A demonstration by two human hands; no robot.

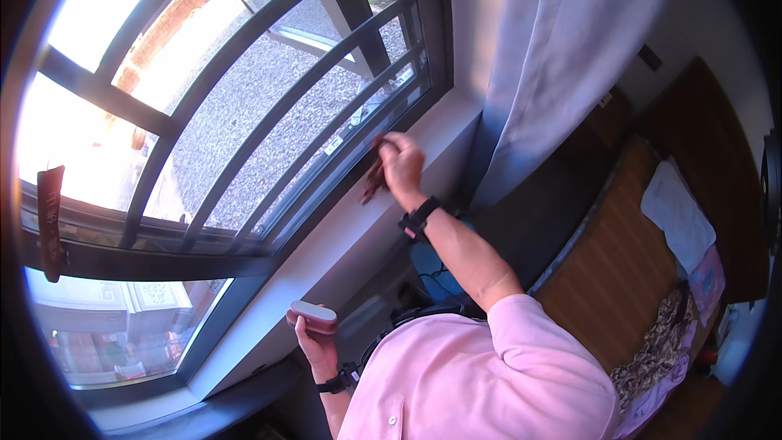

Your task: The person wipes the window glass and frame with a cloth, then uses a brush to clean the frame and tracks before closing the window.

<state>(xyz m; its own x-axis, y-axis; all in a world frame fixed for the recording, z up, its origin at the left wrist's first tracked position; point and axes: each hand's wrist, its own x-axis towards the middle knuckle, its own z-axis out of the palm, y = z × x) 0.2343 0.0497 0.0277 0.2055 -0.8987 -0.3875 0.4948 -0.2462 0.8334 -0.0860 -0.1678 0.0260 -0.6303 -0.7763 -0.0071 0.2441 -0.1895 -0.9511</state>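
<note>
My right hand (402, 165) grips a crumpled dark reddish-brown cloth (374, 178) over the inner edge of the white window sill (366, 205), close to the lower rail of the dark window frame (342, 165). The cloth hangs down from the fingers; whether it touches the sill or the frame, I cannot tell. Lower left, my left hand (317, 342) holds up a small oval object (313, 316) with a pale flat top and a dark red side, beside the sill. Black straps with small modules are on both wrists.
Dark curved bars (269, 116) cross the window, with gravel outside. A pale curtain (550, 55) hangs at the right end of the sill. Behind me is a bed with a brown striped mat (611, 238) and pillows. A blue object (431, 269) stands below the sill.
</note>
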